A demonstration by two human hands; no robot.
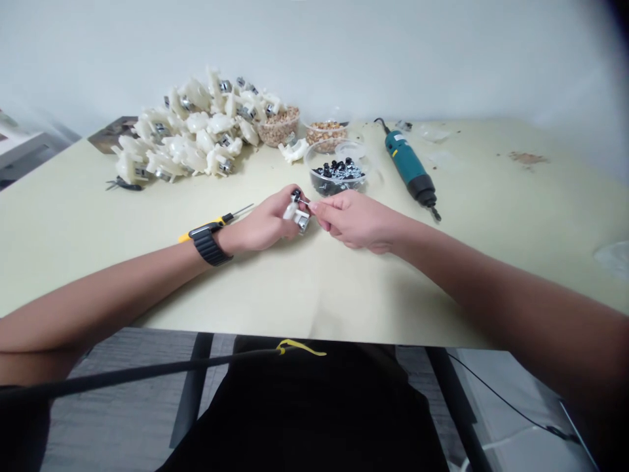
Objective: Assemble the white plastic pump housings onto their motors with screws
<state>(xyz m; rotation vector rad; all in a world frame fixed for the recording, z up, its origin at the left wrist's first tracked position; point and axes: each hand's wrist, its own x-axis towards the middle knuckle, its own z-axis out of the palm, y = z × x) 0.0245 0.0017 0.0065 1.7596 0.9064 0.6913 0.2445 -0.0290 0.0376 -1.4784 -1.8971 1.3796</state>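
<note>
My left hand (272,223) is closed around a small white plastic part (291,211) with a silvery metal block (302,223) on it. At its upper end sits a small black piece (295,195). Close by on the right, my right hand (346,217) pinches a thin metal screw (304,202), whose tip points at the black piece; whether it has entered a hole I cannot tell. Just behind my hands stands a clear round tub (319,180) of loose screws and black pieces (339,169). A yellow-handled screwdriver (227,217) lies beside my left wrist.
A heap of white plastic parts (189,141) covers the back left, with black-handled cutters (126,184) before it. Two tubs of small brass-coloured pieces, one (280,128) beside the other (327,134), stand at the back. A green electric screwdriver (410,167) lies right, its cord behind.
</note>
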